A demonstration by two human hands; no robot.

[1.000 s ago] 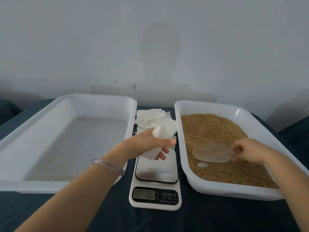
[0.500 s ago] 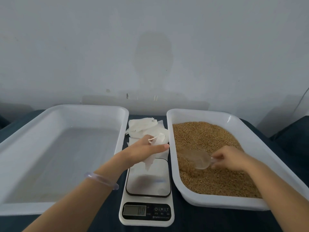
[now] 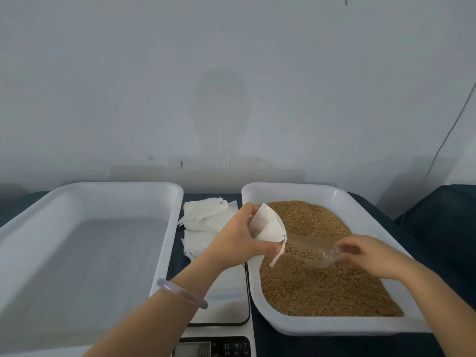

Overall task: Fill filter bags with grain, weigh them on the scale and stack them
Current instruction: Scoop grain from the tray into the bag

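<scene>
My left hand (image 3: 238,239) grips a white filter bag (image 3: 266,225) over the left edge of the right tray (image 3: 365,202), its mouth turned to the right. A clear plastic scoop (image 3: 307,251) loaded with brown grain (image 3: 322,287) is held by its handle in my right hand (image 3: 371,255), and the scoop's tip sits at the bag's mouth. The bag's drawstring hangs down below it. The white digital scale (image 3: 224,302) lies between the two trays with nothing on its platform, partly hidden by my left forearm.
A white tray (image 3: 77,243) with nothing in it stands on the left. A loose pile of spare filter bags (image 3: 206,222) lies behind the scale. Everything rests on a dark blue cloth (image 3: 438,222) against a grey wall.
My left hand has carried the bag from above the scale to the right, over the grain tray. My right hand has lifted the scoop out of the grain, filled, up to the bag's mouth.
</scene>
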